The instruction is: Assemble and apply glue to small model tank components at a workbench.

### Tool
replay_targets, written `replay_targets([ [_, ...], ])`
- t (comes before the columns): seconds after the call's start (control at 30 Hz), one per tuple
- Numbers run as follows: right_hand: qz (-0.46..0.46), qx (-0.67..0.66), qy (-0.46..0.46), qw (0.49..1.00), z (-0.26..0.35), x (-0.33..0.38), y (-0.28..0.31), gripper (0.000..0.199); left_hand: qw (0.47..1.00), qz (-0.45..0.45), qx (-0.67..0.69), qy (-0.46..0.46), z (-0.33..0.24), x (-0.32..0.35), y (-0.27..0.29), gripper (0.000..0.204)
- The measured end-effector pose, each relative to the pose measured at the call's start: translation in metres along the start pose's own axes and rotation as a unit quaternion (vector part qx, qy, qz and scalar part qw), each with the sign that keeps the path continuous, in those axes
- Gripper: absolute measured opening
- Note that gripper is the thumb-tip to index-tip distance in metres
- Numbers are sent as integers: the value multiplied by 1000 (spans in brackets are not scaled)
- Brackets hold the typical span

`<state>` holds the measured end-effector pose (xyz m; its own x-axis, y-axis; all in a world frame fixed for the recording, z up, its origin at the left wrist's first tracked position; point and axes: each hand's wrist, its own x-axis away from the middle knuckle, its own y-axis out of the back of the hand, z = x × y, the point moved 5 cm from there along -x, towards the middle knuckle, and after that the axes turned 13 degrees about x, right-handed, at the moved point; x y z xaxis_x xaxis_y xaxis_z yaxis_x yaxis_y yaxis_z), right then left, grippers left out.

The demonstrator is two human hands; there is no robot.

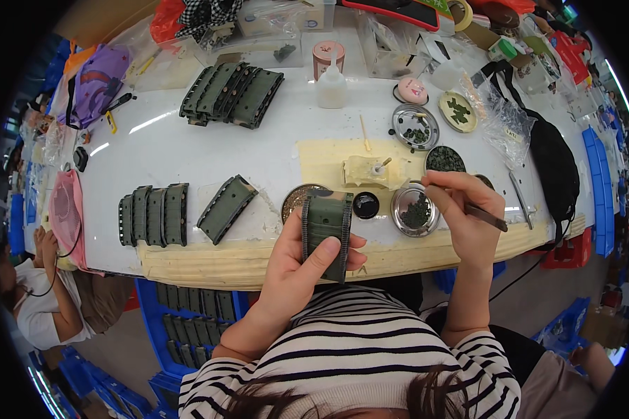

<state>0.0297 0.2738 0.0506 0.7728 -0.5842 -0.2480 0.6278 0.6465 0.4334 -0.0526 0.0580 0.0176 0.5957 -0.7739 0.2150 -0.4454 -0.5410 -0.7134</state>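
Gripping panel (328, 218) in left hand (295, 271), pinching tweezers (488, 218) in right hand (475, 229), with dish (400, 211) just left of that one: apparently picking bits (417, 211), calling for steady aim!

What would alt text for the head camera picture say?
A person's left hand holds a curved green panel at a white worktable; the right hand, gripping a slim dark tool, is near a round silver dish of small dark pieces.
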Motion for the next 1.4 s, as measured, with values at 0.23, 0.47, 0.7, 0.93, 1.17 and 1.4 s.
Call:
replay_targets([
  [0.23,75,-99,49,991,29,0,-29,16,999,-2,-18,-31,-2,3,1,35],
  [0.47,135,-177,-71,972,24,9,-50,15,997,10,-39,-70,-2,2,-5,30],
  [0.7,131,-79,-14,988,28,8,-48,16,988,14,-92,-120,-1,4,-5,29],
  [0.93,52,89,180,978,62,12,-46,18,949,-12,-240,-203,3,5,5,27],
  [1.17,17,164,296,941,67,14,-49,28,936,0,-263,-235,1,5,3,28],
  [1.4,14,216,354,910,70,19,-51,31,935,-7,-264,-236,1,6,5,28],
])
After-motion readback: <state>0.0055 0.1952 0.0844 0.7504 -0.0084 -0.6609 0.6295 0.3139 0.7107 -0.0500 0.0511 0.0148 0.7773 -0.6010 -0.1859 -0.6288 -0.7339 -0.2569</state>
